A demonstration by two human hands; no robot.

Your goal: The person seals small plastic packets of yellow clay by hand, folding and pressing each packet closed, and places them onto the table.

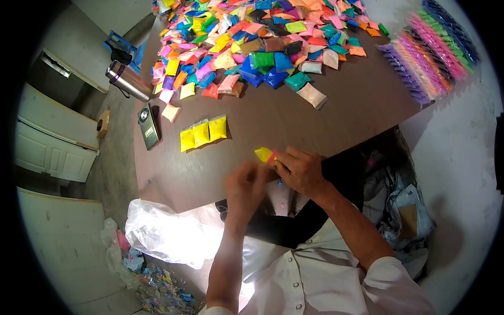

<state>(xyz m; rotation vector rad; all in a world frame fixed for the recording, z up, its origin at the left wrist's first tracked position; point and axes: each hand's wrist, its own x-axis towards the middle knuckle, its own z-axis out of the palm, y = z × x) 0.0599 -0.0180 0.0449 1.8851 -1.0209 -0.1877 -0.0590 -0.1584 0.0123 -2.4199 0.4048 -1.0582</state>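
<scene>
My right hand (302,169) is closed on a small yellow packet (263,154) at the table's front edge. A pink-red strip (272,156) crosses the packet beside my fingertips; I cannot make out what it is. Just left of it, my left hand (247,184) is blurred by motion, so its fingers do not show clearly. Beyond my hands, several yellow packets (201,134) lie side by side in a row on the brown table (315,128).
Many colourful small packets (273,44) cover the table's far side. At left stand a steel flask (128,81) and a phone (149,127). Bundles of coloured twisted strips (428,52) lie at right. Clear plastic bags (163,231) hang below the front edge.
</scene>
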